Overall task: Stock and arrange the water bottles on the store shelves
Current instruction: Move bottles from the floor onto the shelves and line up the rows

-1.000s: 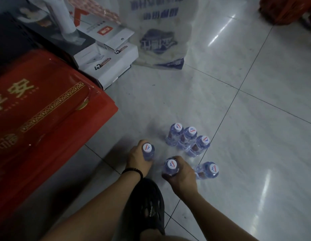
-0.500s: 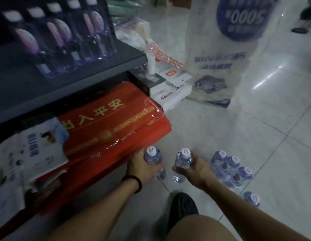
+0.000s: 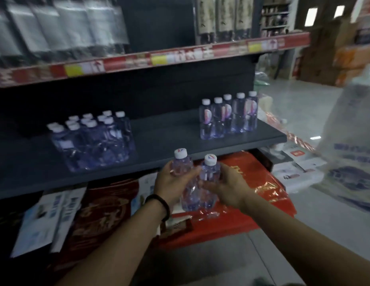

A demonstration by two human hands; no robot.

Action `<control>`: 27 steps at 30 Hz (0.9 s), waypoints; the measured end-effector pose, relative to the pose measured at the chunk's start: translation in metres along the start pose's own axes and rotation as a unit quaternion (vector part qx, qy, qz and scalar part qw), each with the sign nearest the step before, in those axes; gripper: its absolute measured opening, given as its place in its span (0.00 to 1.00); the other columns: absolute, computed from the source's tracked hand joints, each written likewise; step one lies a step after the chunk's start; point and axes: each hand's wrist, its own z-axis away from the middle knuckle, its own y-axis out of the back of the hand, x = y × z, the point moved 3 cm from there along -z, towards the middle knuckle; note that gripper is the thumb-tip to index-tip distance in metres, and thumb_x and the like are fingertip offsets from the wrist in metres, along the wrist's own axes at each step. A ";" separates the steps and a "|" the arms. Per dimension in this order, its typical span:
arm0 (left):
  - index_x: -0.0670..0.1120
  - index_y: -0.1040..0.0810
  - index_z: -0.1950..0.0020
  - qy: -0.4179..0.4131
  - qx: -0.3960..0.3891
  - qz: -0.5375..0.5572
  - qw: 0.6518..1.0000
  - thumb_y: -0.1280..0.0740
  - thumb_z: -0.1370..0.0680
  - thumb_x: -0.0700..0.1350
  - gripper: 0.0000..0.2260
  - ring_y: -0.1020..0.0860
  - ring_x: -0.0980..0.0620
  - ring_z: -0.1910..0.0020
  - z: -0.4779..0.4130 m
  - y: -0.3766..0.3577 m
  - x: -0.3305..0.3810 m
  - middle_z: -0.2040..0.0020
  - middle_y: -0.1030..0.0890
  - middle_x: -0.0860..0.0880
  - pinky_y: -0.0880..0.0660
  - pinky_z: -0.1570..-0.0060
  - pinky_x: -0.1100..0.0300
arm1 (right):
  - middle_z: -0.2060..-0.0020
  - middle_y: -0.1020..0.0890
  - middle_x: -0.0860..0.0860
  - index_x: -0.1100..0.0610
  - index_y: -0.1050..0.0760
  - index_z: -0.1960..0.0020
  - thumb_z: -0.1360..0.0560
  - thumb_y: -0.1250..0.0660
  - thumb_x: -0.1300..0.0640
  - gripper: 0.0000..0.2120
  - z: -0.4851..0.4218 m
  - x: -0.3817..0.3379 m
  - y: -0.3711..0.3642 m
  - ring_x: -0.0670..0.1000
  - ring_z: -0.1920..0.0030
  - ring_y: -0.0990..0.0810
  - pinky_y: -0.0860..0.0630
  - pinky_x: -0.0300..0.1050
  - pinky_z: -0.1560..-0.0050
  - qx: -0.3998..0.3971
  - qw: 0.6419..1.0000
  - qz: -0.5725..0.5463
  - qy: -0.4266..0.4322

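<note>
My left hand [image 3: 171, 182] grips a small clear water bottle [image 3: 181, 164] with a white cap, held upright. My right hand [image 3: 227, 186] grips a second small water bottle [image 3: 209, 172] beside it, the two bottles touching. Both are just below the front edge of the dark grey shelf [image 3: 159, 141]. On that shelf stands a cluster of several small bottles [image 3: 93, 141] at the left and a row of several taller bottles [image 3: 228, 118] at the right.
An upper shelf [image 3: 151, 58] with a red and yellow price strip carries tall bottles. Below the grey shelf lie red gift boxes [image 3: 252, 182] and printed packages [image 3: 41, 215]. White boxes [image 3: 299, 172] and a large printed sack [image 3: 353, 162] stand on the tiled floor at the right.
Both hands lifted one bottle each off the floor and raised them to the grey shelf's front edge. The view swung up from the floor to the shelves.
</note>
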 end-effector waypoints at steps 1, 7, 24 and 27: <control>0.48 0.16 0.47 -0.001 0.017 0.021 1.000 0.16 0.35 0.54 0.21 0.13 0.42 0.49 -0.007 0.014 0.005 0.51 0.11 0.46 0.16 0.46 0.40 | 0.47 0.12 0.45 0.46 0.22 0.39 0.31 0.19 0.42 0.24 -0.013 -0.017 -0.012 0.47 0.47 0.13 0.17 0.55 0.40 -0.001 1.000 0.005 0.016; 0.52 0.23 0.40 -0.030 0.159 0.068 0.985 0.22 0.24 0.51 0.16 0.13 0.53 0.53 -0.053 0.078 0.016 0.49 0.12 0.49 0.16 0.53 0.55 | 0.42 0.18 0.51 0.50 0.30 0.36 0.25 0.22 0.45 0.25 -0.086 -0.085 -0.085 0.57 0.43 0.16 0.15 0.63 0.49 -0.023 0.997 -0.072 0.002; 0.58 0.28 0.30 -0.169 0.309 -0.047 0.935 0.24 0.24 0.45 0.26 0.19 0.53 0.39 -0.161 0.154 0.026 0.34 0.21 0.49 0.19 0.37 0.49 | 0.53 0.22 0.43 0.51 0.31 0.38 0.19 0.28 0.55 0.14 -0.217 -0.132 -0.162 0.41 0.57 0.23 0.27 0.33 0.67 -0.008 0.994 -0.065 0.092; 0.58 0.25 0.30 -0.130 0.336 -0.095 0.928 0.22 0.27 0.51 0.26 0.20 0.52 0.36 -0.164 0.157 0.005 0.32 0.21 0.50 0.20 0.36 0.48 | 0.47 0.18 0.48 0.53 0.28 0.38 0.19 0.28 0.54 0.13 -0.217 -0.115 -0.177 0.47 0.50 0.18 0.19 0.44 0.55 0.000 0.993 -0.071 0.099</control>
